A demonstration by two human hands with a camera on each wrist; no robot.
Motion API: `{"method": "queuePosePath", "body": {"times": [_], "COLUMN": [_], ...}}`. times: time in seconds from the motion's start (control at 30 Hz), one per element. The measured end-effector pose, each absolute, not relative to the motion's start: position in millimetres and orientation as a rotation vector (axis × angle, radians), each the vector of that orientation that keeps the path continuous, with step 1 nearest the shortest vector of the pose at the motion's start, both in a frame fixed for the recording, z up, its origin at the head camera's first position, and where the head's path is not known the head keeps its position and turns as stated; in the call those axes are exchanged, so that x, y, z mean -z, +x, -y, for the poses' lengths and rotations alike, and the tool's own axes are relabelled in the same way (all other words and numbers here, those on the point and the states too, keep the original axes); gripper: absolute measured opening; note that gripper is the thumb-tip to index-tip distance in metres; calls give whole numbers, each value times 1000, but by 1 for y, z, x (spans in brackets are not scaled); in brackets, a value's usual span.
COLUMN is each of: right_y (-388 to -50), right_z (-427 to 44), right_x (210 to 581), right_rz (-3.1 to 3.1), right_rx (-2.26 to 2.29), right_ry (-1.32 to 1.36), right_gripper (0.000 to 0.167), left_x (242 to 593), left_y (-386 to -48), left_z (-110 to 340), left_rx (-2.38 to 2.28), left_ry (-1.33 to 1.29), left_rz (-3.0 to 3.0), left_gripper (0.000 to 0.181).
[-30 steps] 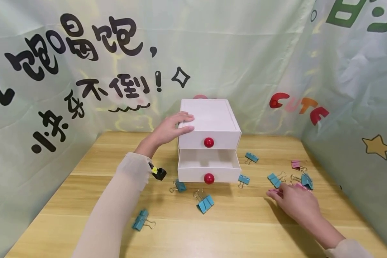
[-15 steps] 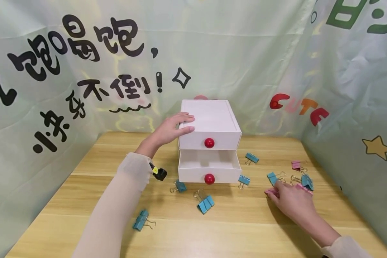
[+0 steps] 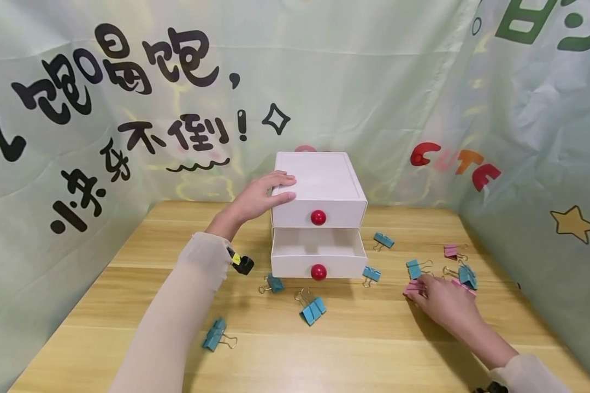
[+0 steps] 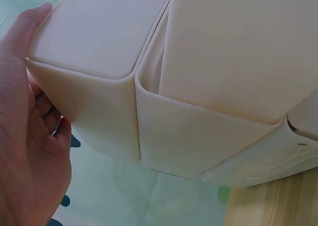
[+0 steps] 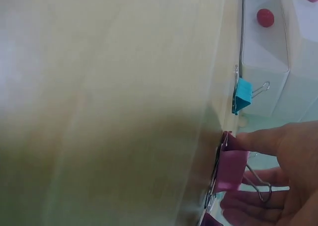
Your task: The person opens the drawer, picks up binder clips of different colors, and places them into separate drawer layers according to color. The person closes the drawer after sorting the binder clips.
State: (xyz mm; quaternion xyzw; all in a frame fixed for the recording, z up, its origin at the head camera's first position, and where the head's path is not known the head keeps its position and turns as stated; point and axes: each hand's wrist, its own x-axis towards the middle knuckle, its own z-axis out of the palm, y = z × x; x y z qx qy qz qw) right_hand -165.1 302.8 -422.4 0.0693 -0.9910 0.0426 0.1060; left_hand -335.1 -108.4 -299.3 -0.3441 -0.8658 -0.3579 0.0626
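Note:
A white two-drawer cabinet [image 3: 319, 177] stands at the back of the table. Its lower drawer [image 3: 319, 266] is pulled out, with a red knob on the front. On the cabinet's top left edge rests my left hand [image 3: 258, 199], fingers lying flat on the top. The left wrist view has this hand [image 4: 30, 116] against the cabinet's edge. At the right, my right hand [image 3: 449, 305] pinches a pink binder clip [image 5: 232, 170] at the tabletop. Part of that clip is hidden by my fingers in the head view. A blue binder clip [image 3: 414, 268] lies just beyond it.
Several more blue binder clips lie about, such as one at front left [image 3: 214, 334] and one before the drawer [image 3: 313, 311]. Right of my right hand are a blue clip [image 3: 467, 277] and a pink clip [image 3: 450, 251]. A printed cloth [image 3: 373, 98] encloses the table.
My right hand has shifted slightly left and the pink clip at its fingertips has turned, showing more of itself. The nearby blue clip has moved a little. My left hand stays put.

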Motion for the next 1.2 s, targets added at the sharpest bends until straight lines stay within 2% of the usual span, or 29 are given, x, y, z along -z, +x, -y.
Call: {"method": "queuePosePath", "body": {"times": [0.23, 0.67, 1.2], "right_y": [-175, -183, -184], "right_z": [-298, -283, -264], "right_x": [418, 404, 341], "right_rz": [2973, 3014, 2921], "right_rx": [-339, -442, -370], "right_ry": [288, 388, 611], "right_gripper": [24, 33, 38], "left_x": [300, 302, 301], "left_y": [-336, -336, -336], "left_z": [109, 108, 109], "left_rx": [1085, 1088, 1082], "left_ry": [-1036, -1037, -1024], "left_rz": [2620, 2633, 2631], "left_gripper": [51, 52, 52]}}
